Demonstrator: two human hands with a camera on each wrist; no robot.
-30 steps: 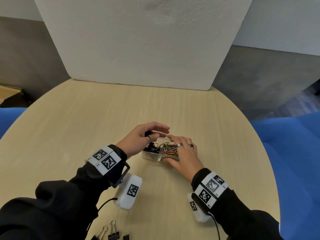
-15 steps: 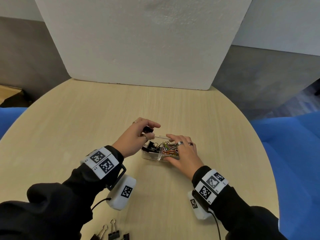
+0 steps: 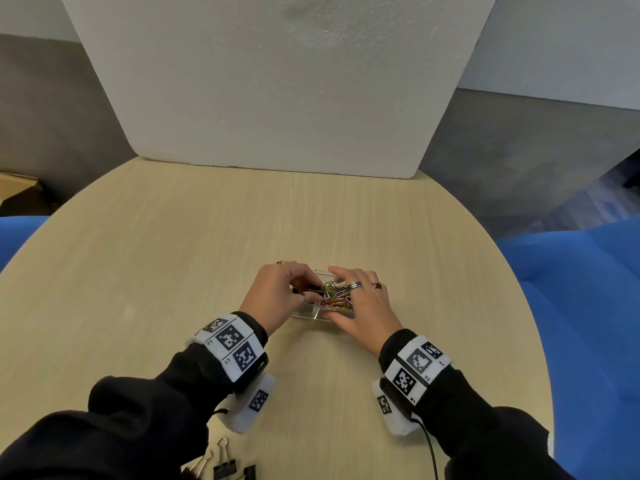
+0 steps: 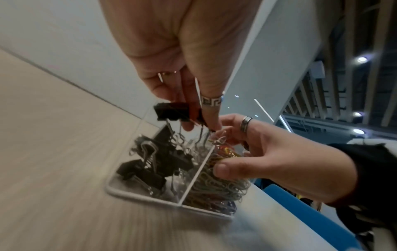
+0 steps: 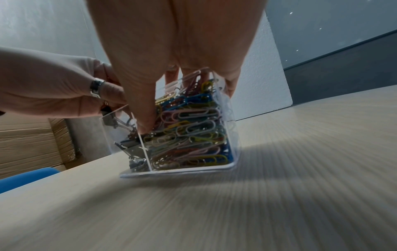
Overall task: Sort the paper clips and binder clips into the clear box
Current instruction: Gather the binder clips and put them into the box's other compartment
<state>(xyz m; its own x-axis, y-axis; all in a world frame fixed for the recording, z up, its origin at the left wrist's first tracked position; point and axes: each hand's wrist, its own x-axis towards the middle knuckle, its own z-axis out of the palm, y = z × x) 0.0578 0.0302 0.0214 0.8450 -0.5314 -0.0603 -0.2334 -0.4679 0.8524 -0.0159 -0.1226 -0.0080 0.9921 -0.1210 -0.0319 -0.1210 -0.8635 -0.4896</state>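
Item: black binder clip (image 4: 171, 111), pinched in our left hand (image 3: 277, 296), now lowered from above into the clear box (image 3: 311, 315) at table centre, nine-o'clock compartment. Right hand (image 3: 363, 306) clasps the box. Release pending.

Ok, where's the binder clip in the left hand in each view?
Head: binder clip mid-frame, over the box's left side.
Left wrist: centre, pinched above the box.
Right wrist: hidden behind the left hand.
Shared landmark: the box's divider.
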